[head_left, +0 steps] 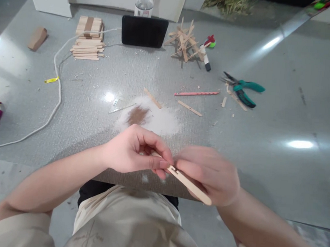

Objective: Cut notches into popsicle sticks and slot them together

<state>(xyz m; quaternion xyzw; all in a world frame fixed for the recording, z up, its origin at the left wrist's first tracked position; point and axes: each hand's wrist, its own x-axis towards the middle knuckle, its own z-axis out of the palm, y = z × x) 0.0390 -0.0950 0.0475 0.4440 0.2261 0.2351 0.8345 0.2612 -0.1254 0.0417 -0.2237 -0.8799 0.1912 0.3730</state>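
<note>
My left hand [136, 149] pinches a notched wooden craft stick [190, 184] near its upper end. The stick slants down to the right in front of my lap. My right hand [209, 173] is blurred by motion and closes around the same stick lower down, fingers curled behind it. Both hands hover over the near edge of a grey mat [98, 107]. Just beyond them lies a patch of white powder [162, 121] with a brown smear [137, 115] in it.
Loose sticks [190, 108], a pink pencil [197, 93] and teal pliers [245, 90] lie to the right. A stick structure [186, 42], a marker [206, 58], a black phone [144, 31], a stack of sticks [88, 37] and a white cable [57, 89] sit further back.
</note>
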